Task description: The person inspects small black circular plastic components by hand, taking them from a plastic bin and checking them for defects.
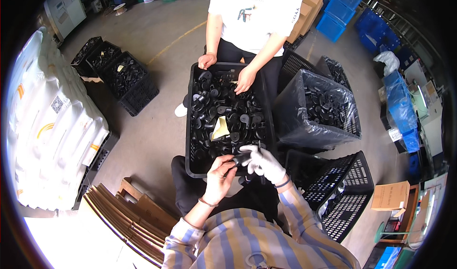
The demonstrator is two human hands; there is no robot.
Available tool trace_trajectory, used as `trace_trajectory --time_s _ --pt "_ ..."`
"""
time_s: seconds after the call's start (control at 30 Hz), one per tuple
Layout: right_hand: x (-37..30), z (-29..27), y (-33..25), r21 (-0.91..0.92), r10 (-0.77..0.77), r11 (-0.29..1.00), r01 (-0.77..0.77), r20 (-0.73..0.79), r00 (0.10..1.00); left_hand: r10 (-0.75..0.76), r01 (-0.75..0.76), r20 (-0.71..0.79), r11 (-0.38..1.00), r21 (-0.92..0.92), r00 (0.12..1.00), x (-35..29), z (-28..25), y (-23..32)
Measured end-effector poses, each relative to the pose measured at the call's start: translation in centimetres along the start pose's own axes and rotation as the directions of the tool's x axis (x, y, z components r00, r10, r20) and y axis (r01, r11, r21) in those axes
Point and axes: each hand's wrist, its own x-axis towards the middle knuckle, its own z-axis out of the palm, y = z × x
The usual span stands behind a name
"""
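Note:
Over the near edge of a black crate [191,140], my bare left hand [218,181] pinches a small black plastic part [242,159]. My right hand [264,165], in a white glove, is closed beside that part, its fingertips against it. A slim dark stick-like thing [262,179] pokes out of the gloved fingers; I cannot make out its kind. Many similar black parts [220,97], with round flat discs, fill the crate. A yellowish piece of paper [220,128] lies on them. Across from me, a co-worker's hand [245,80] is over the parts, and the other hand [207,60] is at the far rim.
To the right stands a plastic-lined bin [297,111] of black parts, with a tilted black crate [350,192] nearer me. More filled crates [135,100] sit on the left floor, beyond stacked white sacks [57,140]. Flattened cardboard [114,226] leans at near left.

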Motion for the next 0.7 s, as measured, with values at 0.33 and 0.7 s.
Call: trace_trajectory --time_s 0.33,0.7 --pt "-2.6 -3.7 4.5 0.23 0.289 0.932 -0.281 -0.002 0.957 -0.283 0.408 0.297 0.705 -0.581 0.912 -1.2 3.3 -2.0" --pt "-3.0 -1.9 5.4 0.833 0.298 0.315 -0.455 0.368 0.881 -0.313 0.371 0.204 0.837 -0.402 0.928 0.2 4.1 -2.4"
